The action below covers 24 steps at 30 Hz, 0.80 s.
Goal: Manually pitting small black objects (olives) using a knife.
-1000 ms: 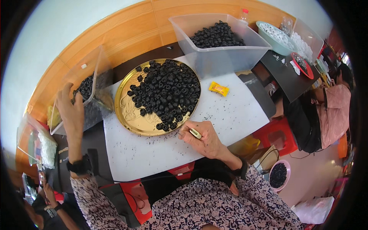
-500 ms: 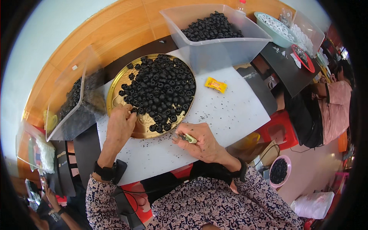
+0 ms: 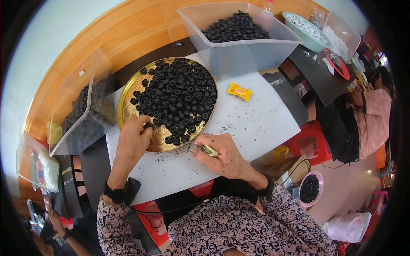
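Observation:
A round gold tray (image 3: 125, 102) lies on a white board, heaped with small black ring-shaped parts (image 3: 179, 91). At the tray's near left rim, my left hand (image 3: 133, 138) is closed in a pinch on one black ring-shaped part (image 3: 147, 125). My right hand (image 3: 224, 155), near the tray's front edge, is wrapped round a small knife (image 3: 209, 149) with a pale green handle. Its thin blade points left toward the tray, apart from the part in my left hand; the tip is hard to make out.
Black crumbs are scattered over the white board (image 3: 260, 109), beside a yellow wrapped packet (image 3: 239, 91). Clear plastic bins hold more black parts behind (image 3: 239, 57) and left (image 3: 81, 141). A red stool (image 3: 309, 145) and a pink basin (image 3: 319, 176) stand right. Other people sit on both sides.
The view has shifted slightly. My left hand still pinches a black part, now a little higher; the right hand with the knife has barely moved.

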Tool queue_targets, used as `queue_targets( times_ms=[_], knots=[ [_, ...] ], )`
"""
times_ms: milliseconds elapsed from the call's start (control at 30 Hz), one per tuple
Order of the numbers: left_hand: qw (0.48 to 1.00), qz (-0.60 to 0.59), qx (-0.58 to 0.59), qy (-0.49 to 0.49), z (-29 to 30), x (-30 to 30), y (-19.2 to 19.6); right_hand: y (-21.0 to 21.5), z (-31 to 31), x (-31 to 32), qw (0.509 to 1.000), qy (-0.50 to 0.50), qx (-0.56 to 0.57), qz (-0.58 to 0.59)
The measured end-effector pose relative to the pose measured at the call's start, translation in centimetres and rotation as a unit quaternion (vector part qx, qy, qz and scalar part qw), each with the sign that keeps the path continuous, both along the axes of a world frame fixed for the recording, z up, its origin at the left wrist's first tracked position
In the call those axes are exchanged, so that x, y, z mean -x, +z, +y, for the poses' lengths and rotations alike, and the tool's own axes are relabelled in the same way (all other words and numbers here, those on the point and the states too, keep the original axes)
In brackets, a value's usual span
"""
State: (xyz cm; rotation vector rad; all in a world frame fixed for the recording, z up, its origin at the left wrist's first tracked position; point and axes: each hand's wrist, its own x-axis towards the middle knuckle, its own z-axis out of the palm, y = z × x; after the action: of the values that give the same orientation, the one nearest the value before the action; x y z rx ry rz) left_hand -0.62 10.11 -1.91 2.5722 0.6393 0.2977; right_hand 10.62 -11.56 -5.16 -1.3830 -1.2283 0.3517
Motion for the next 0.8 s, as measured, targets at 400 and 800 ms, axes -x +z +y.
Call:
queue_targets(
  times_ms=[400, 800],
  knots=[
    [0.911, -0.187, 0.364, -0.057, -8.9, 1.7, 0.4, 0.7, 0.1, 0.6, 0.992, -0.02, -0.014, 0.12],
    [0.961, -0.244, 0.12, -0.046, -11.6, 0.8, 0.4, 0.3, 0.0, 0.0, 0.987, 0.033, 0.003, 0.16]
  ],
)
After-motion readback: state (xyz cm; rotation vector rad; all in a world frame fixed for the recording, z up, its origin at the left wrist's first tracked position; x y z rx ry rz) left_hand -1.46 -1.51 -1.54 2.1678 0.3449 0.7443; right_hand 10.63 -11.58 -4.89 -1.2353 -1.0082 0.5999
